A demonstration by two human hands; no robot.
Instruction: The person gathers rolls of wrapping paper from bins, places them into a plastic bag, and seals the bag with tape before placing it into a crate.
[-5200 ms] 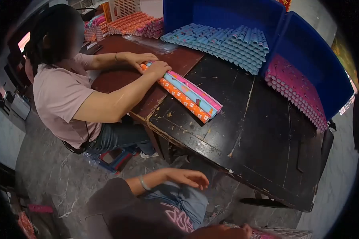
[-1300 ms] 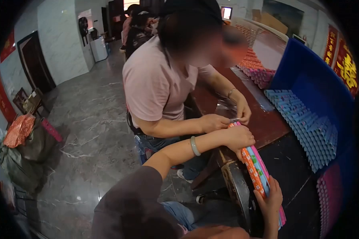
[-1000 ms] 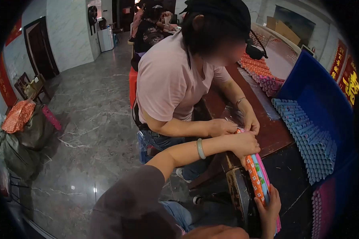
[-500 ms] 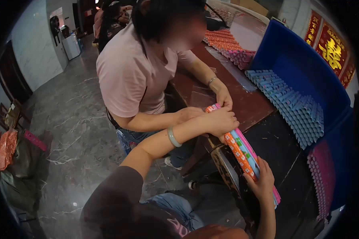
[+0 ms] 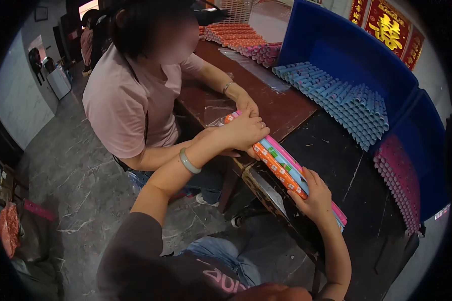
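Note:
A bundle of patterned paper rolls (image 5: 281, 169), in orange, blue and pink, slants over the edge of the dark table. My left hand (image 5: 245, 131), its wrist in a pale bangle, is closed around the upper end. Lower down, my right hand (image 5: 312, 194) grips the same bundle from the side, thumb on the orange roll. Another person's hand (image 5: 247, 104) is at the upper tip, near some clear plastic (image 5: 217, 120). That person's other hand is mostly hidden behind my left forearm.
Blue rolls (image 5: 344, 103) are stacked in a blue bin (image 5: 331, 42), pink rolls (image 5: 399, 180) in a second bin (image 5: 434, 155). Orange rolls (image 5: 233, 36) lie farther back on the brown table (image 5: 286, 111). The co-worker (image 5: 130, 95) sits close at the left.
The view has shifted, so everything sits farther left and higher. Both my hands keep their hold on the rolls. The co-worker's hand stays by the upper end.

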